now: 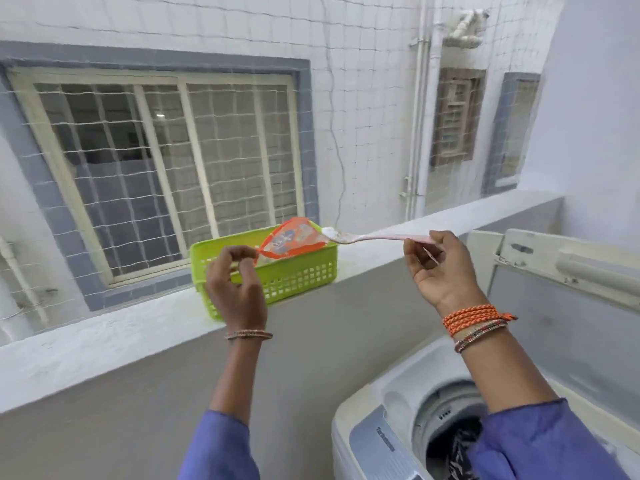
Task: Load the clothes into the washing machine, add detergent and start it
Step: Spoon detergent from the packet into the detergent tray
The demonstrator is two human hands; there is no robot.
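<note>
An orange detergent packet (294, 239) stands in a green plastic basket (277, 275) on the ledge. My left hand (237, 287) pinches the packet's near edge. My right hand (441, 268) pinches the end of a long pale pink spoon (377, 237), whose bowl carries a heap of white powder (329, 232) just outside the packet's mouth. At the lower right the top-loading washing machine (374, 431) stands with its lid (568, 306) raised, and dark patterned clothes (457, 448) lie in the drum.
The white ledge (104, 344) runs from left to right above a grey parapet wall. Behind it hangs a safety net in front of a barred window (166, 174) and white pipes (420, 116). A white wall closes the right side.
</note>
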